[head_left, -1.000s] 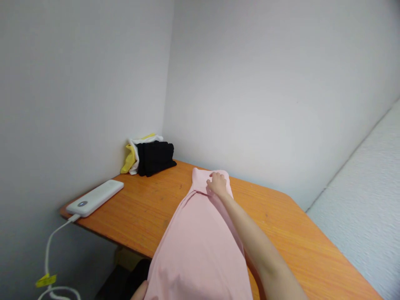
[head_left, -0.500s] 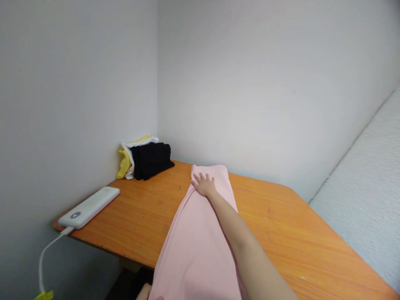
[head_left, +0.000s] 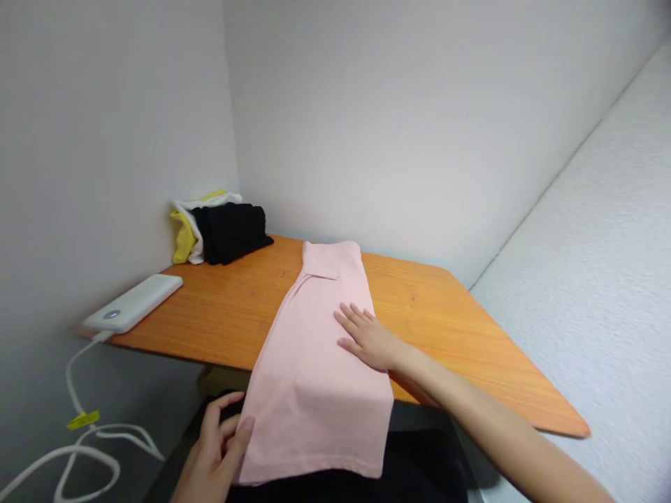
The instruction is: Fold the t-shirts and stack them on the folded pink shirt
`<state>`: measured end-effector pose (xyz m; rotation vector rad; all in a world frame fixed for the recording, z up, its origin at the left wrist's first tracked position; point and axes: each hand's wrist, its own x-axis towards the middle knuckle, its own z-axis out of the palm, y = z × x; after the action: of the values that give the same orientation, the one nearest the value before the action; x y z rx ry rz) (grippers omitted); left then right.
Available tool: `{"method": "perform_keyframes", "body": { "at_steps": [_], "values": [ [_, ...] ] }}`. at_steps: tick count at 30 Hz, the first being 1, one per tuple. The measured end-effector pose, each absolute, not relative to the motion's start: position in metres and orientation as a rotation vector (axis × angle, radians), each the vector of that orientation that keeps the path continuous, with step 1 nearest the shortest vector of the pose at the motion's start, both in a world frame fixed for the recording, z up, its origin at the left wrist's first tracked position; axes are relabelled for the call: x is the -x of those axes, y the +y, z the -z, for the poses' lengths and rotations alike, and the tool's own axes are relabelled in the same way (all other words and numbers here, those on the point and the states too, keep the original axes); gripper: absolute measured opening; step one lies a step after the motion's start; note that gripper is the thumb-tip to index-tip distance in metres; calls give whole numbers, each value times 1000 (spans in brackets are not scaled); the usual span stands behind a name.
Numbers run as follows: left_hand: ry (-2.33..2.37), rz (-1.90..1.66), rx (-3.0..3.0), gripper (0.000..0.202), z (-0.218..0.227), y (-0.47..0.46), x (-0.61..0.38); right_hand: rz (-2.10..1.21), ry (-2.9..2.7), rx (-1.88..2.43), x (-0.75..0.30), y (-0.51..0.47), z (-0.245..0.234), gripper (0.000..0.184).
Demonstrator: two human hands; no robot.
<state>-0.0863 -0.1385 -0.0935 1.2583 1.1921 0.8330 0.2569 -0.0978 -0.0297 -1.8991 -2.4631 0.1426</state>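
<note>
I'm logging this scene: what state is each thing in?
Pink cloth: laid flat, near end past the table's edge
Right hand: palm down on the pink cloth
Left hand: curled, thumb at the cloth's left edge
Black cloth: folded
Yellow cloth and white cloth: bunched behind the black one
White power bank: lying flat, cable attached
White cable: loosely looped

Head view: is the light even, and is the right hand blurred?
In the head view, the back wall is brighter than the left wall; in that same head view, the right hand looks fairly sharp, its fingers distinct against the pink cloth.
</note>
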Motion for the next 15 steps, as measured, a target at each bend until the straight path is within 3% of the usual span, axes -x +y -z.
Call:
{"method": "perform_keyframes", "body": {
  "at_steps": [5, 10, 15],
  "values": [
    [1143, -787, -1328, 68, 107, -140, 88, 23, -2345, 2031, -277, -184, 24, 64],
    [1169, -931, -1527, 61, 117, -134, 103, 283, -2546, 1808, -281, -243, 30, 72],
    [993, -869, -1835, 41, 112, -115, 117, 801, -2404, 1628, -275, -249, 62, 52]
  ]
}}
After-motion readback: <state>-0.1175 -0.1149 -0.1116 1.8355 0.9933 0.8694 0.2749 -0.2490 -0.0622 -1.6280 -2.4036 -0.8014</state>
